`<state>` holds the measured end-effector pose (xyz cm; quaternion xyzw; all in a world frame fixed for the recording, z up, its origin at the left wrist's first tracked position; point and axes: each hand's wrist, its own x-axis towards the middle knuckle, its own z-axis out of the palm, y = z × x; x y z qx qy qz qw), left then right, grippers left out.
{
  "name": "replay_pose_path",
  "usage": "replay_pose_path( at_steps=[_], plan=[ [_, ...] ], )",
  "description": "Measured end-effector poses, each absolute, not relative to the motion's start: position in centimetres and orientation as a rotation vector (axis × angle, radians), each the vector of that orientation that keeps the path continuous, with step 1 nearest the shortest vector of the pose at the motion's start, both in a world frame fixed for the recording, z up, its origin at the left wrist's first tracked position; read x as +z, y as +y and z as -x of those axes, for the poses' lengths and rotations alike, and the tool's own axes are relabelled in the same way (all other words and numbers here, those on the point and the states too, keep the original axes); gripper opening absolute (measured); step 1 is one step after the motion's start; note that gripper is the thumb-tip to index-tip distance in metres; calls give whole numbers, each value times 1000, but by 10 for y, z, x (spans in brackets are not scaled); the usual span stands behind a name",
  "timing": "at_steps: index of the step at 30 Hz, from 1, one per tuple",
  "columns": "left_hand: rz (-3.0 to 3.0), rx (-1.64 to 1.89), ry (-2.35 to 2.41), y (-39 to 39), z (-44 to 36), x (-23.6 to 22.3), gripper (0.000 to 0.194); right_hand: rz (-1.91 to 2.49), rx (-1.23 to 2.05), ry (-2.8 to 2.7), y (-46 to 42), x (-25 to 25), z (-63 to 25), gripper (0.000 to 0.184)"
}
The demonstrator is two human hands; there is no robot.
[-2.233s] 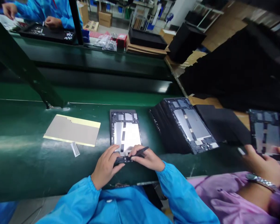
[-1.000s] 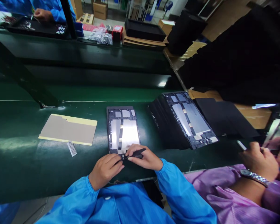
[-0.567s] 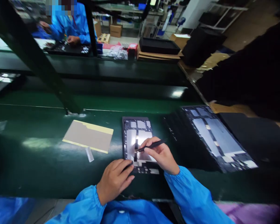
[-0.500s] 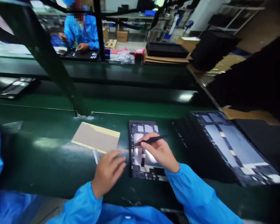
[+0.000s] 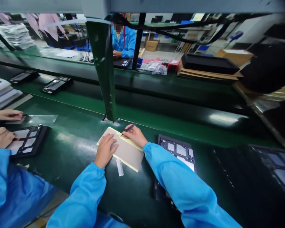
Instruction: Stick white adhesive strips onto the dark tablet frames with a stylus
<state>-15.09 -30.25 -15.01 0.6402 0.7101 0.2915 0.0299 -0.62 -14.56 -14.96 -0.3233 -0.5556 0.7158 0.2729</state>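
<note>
My right hand (image 5: 135, 136) pinches slim dark tweezers (image 5: 129, 128) over a flat, yellow-edged grey sheet (image 5: 128, 154); my left hand (image 5: 106, 149), fingers spread, rests on it. Nearer lies a white strip (image 5: 120, 167); right, a rectangular tablet shell (image 5: 180, 150), all on the glossy green desk (image 5: 71, 164).

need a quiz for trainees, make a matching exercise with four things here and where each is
1. left hand
2. black tweezers
3. white label strip
4. opened tablet just right of the grey sheet

A. partly hidden by the right sleeve
B. held in the right hand
C. at the sheet's near edge
D. spread over the sheet

Pairs: 1-D, 2-B, 3-C, 4-A
</note>
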Motion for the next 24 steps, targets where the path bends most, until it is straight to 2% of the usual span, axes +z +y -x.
replay_pose_path(
  at_steps=[12,16,19,24],
  plan=[
    [-1959,910,2192,-302,151,-151,14,870,1919,-1517,-149,-148,9,48],
    [-1979,914,2202,-302,154,-150,14,861,1908,-1479,-155,-129,11,51],
    [-1989,935,2181,-302,159,-143,17,814,1859,-1462,-168,-97,-27,49],
    [-2079,1242,2168,-310,134,-114,13,779,1641,-1661,-217,-58,-168,32]
  ],
)
